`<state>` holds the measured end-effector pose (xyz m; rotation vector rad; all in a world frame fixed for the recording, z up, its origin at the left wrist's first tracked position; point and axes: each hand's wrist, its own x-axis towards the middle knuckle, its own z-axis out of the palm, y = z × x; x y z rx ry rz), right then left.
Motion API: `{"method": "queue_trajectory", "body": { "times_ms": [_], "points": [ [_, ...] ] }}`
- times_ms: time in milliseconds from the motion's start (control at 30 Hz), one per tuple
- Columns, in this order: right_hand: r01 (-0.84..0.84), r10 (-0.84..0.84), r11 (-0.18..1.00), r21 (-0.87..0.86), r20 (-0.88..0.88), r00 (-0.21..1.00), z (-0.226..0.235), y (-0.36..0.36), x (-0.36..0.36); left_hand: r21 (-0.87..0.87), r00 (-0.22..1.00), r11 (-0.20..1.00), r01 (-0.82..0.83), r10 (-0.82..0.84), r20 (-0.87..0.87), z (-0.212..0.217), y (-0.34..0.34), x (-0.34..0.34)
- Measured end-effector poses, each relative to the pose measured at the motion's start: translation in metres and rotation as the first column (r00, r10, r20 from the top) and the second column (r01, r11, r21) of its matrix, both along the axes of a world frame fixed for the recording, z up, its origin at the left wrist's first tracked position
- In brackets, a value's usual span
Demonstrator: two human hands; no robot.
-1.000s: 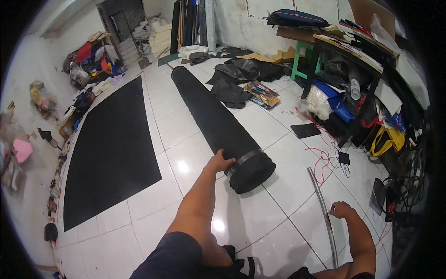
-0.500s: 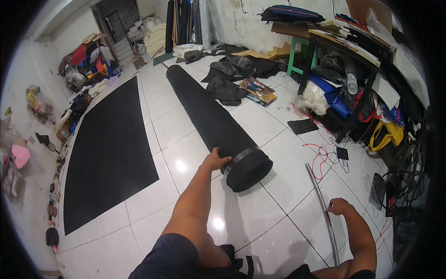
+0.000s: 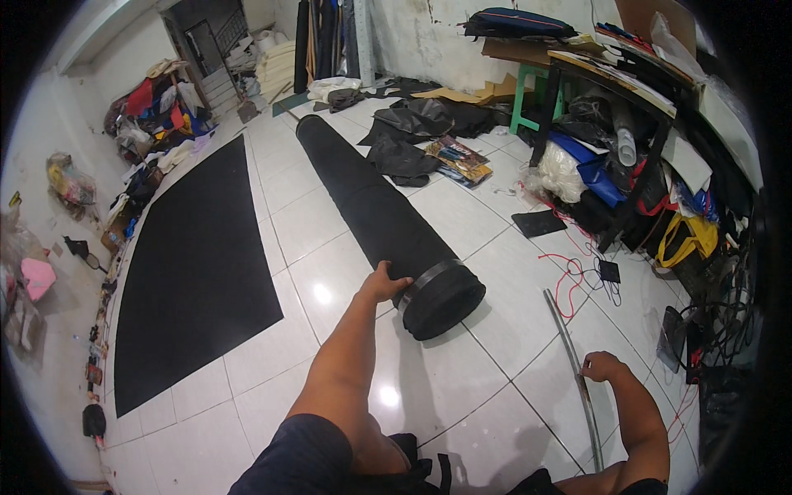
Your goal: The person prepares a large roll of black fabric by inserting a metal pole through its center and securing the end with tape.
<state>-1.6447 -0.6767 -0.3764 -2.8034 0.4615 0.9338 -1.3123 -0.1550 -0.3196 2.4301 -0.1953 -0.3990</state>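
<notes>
The floor (image 3: 330,247) is made of shiny white tiles, and the room around it is very messy. On the left of the frame, bags and small things sit along the wall. Next to them a flat black mat (image 3: 198,264) lies spread on the tiles. At the top left is a heap of bright clothes (image 3: 157,107).

In the middle, a long black roll of fabric (image 3: 371,206) lies on the floor, running from the top center down to the middle. The left hand (image 3: 384,285) rests on the roll just beside its near end, fingers spread flat on the cloth.

Lower right, a thin metal rod (image 3: 573,363) lies on the tiles. The right hand (image 3: 602,367) has its fingers curled around it. Farther right, a cluttered table (image 3: 627,78) stands over bags and cables.
</notes>
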Motion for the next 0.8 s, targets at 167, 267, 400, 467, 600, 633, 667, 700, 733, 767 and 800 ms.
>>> {"method": "queue_trajectory", "body": {
  "times_ms": [167,267,400,467,600,633,667,700,733,767,800],
  "points": [
    [0.010,-0.010,1.000,-0.003,0.005,1.000,-0.005,0.001,0.001,0.007,0.999,1.000,-0.015,0.015,0.038,-0.007,0.002,0.003],
    [-0.017,0.017,1.000,0.002,0.015,1.000,-0.009,-0.003,-0.001,0.020,0.999,1.000,-0.016,0.015,0.030,-0.002,0.000,0.001],
    [-0.020,0.019,1.000,0.006,0.024,1.000,-0.009,-0.003,-0.002,0.024,1.000,0.999,-0.024,0.024,0.009,0.001,-0.002,-0.001],
    [-0.026,0.025,1.000,0.010,0.028,0.999,-0.006,0.003,0.001,0.020,0.999,0.999,-0.027,0.026,0.022,-0.004,0.003,0.001],
    [-0.008,0.008,1.000,0.021,0.017,1.000,-0.008,0.004,-0.001,-0.008,0.999,1.000,-0.021,0.022,0.035,-0.009,0.003,0.004],
    [-0.017,0.016,1.000,0.025,0.019,1.000,-0.010,0.004,-0.001,-0.008,0.999,1.000,-0.021,0.022,0.035,-0.010,0.002,0.004],
    [-0.017,0.016,1.000,0.024,0.019,1.000,-0.011,0.004,0.000,-0.008,0.999,1.000,-0.020,0.020,0.036,-0.010,0.002,0.005],
    [-0.032,0.032,0.999,0.019,0.015,0.999,-0.013,0.004,0.001,-0.008,0.999,1.000,-0.018,0.018,0.037,-0.010,0.002,0.005],
    [-0.048,0.048,0.999,0.014,0.011,0.999,-0.012,0.006,0.001,-0.008,0.999,1.000,-0.019,0.019,0.036,-0.010,0.002,0.004],
    [-0.049,0.049,0.999,0.013,0.010,0.999,-0.012,0.007,0.002,-0.010,0.999,1.000,-0.022,0.023,0.034,-0.010,0.002,0.004],
    [-0.046,0.046,0.999,0.017,0.009,0.999,-0.010,0.009,0.002,-0.012,0.999,1.000,-0.026,0.026,0.031,-0.010,0.003,0.004]
  ]
}}
